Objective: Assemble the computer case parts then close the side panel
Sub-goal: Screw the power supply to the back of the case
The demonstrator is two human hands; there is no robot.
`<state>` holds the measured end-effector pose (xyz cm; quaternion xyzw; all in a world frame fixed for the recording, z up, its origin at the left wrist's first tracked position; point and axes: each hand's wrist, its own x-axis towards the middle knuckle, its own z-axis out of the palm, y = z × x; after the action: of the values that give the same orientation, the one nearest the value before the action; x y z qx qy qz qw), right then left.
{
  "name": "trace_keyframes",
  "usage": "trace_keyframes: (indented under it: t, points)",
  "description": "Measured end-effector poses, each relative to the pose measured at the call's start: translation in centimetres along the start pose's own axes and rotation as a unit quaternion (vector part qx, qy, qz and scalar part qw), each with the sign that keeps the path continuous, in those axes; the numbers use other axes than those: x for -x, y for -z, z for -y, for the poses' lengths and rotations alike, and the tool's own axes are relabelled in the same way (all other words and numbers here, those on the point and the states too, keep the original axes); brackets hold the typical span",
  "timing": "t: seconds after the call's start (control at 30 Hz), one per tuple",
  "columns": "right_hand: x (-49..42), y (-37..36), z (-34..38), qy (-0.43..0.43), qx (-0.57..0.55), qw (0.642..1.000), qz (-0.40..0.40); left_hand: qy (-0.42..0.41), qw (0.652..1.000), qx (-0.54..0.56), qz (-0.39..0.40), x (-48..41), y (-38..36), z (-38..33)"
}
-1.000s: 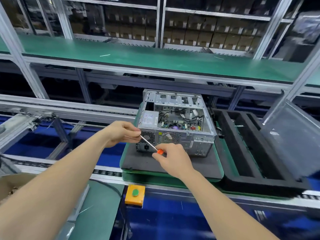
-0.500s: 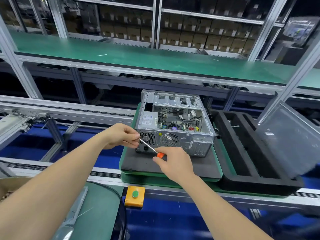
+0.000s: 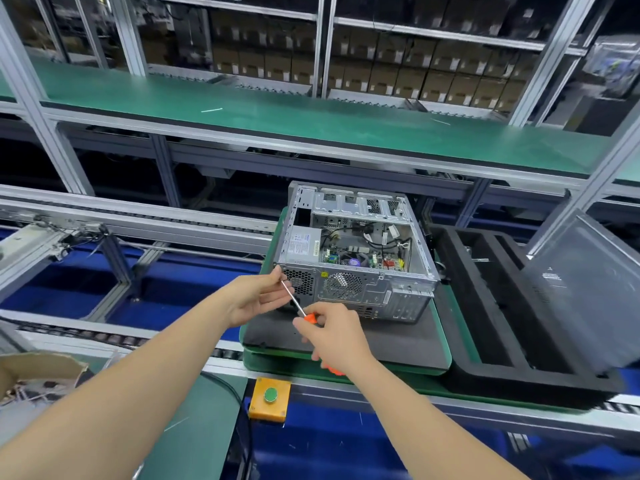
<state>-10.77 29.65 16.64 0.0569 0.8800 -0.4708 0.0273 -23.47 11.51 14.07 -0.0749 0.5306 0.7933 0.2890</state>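
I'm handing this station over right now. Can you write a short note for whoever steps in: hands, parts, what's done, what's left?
Left hand: pinches the screwdriver shaft near its tip, by the computer case, at its near left corner.
Right hand: grips the screwdriver's orange handle.
Case: open side up on the dark mat. Done: board and power supply inside.
Side panel: off, leaning in the black foam tray to the right.
Left to do: finish the screw work, then fit and close the panel.

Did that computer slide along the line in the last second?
No. The computer sits just where it was, up and right of the yellow button box; only the camera shifted.
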Motion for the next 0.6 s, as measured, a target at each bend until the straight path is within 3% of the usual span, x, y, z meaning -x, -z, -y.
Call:
trace_keyframes:
  t: [0.23,0.6]
  points:
    - [-0.5,-2.7,0.8,-0.100,-0.227,0.968,0.030,0.054,0.986,0.158,-0.030,-1.0,-1.9,1.2]
    - [-1.8,-4.7,1.3,-0.118,-0.300,0.946,0.014,0.043,0.983,0.171,-0.043,-0.9,-2.3,0.0]
